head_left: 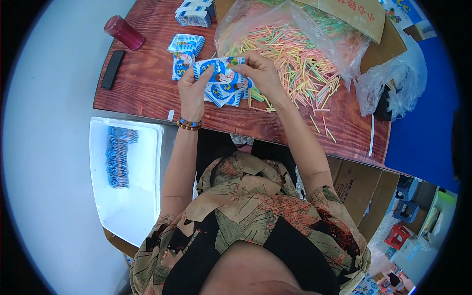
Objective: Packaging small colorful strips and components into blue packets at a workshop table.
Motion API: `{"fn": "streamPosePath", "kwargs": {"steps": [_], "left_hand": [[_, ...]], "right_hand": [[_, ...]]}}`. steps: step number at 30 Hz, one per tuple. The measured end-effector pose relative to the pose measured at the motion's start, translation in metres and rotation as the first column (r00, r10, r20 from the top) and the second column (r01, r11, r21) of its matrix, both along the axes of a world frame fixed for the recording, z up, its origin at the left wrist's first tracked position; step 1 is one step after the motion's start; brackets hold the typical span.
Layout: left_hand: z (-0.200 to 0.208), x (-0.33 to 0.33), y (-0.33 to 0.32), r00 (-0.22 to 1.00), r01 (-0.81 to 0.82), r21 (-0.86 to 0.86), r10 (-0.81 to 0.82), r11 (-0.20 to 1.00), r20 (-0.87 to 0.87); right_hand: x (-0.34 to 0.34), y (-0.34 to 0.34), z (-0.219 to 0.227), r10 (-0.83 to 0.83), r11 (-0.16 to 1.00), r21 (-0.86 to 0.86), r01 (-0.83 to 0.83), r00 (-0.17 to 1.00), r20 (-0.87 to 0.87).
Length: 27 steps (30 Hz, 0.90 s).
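Above the near part of a dark red wooden table, both my hands hold a small blue-and-white packet (207, 65) with a printed picture. My left hand (191, 93) grips its left end, thumb on top. My right hand (264, 74) pinches its right end between thumb and fingers. Whether the packet's end is sealed cannot be made out. Just beneath lie several similar packets (222, 98), overlapping on the table. More packets (183, 63) rest to the left, beyond my left hand. Beside my right hand spreads a big heap of thin pastel sticks (300, 69), pink, yellow and green.
Clear plastic (344, 61) and a cardboard box (346, 17) border the heap. A crumpled plastic bag (400, 81) sits at right. At left are a red-lidded jar (125, 33), a black object (113, 70) and a white bin (101, 196) holding stacked packets. Small boxes (194, 14) stand at the back.
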<state>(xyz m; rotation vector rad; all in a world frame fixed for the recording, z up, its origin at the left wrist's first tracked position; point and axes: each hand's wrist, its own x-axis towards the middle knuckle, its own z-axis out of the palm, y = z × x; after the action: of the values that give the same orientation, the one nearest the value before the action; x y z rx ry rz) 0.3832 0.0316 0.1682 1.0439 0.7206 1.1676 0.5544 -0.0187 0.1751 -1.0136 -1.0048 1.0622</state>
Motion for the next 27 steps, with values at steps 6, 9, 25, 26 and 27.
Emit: {"fn": "streamPosePath", "kwargs": {"steps": [6,9,25,26,27], "left_hand": [[-0.003,-0.001,-0.019,0.999,-0.042,-0.033,0.041,0.999,-0.011],[0.001,0.004,-0.028,0.998,-0.017,-0.104,0.024,0.994,0.062],[-0.011,0.019,-0.045,0.971,0.108,-0.326,-0.03,0.939,0.237],[-0.011,0.022,-0.047,0.969,0.119,-0.329,-0.037,0.937,0.244],[-0.012,0.024,-0.048,0.966,0.131,-0.332,-0.045,0.934,0.253]], "right_hand": [[-0.001,-0.015,0.002,-0.013,0.998,-0.065,0.018,0.997,0.081],[0.0,-0.023,0.003,-0.066,0.996,-0.053,0.075,0.987,0.147],[0.026,-0.054,0.012,-0.151,0.962,0.268,0.043,0.907,0.394],[0.023,-0.054,0.01,-0.128,0.967,0.255,0.007,0.878,0.461],[0.021,-0.054,0.008,-0.104,0.971,0.236,-0.027,0.845,0.525]]}}
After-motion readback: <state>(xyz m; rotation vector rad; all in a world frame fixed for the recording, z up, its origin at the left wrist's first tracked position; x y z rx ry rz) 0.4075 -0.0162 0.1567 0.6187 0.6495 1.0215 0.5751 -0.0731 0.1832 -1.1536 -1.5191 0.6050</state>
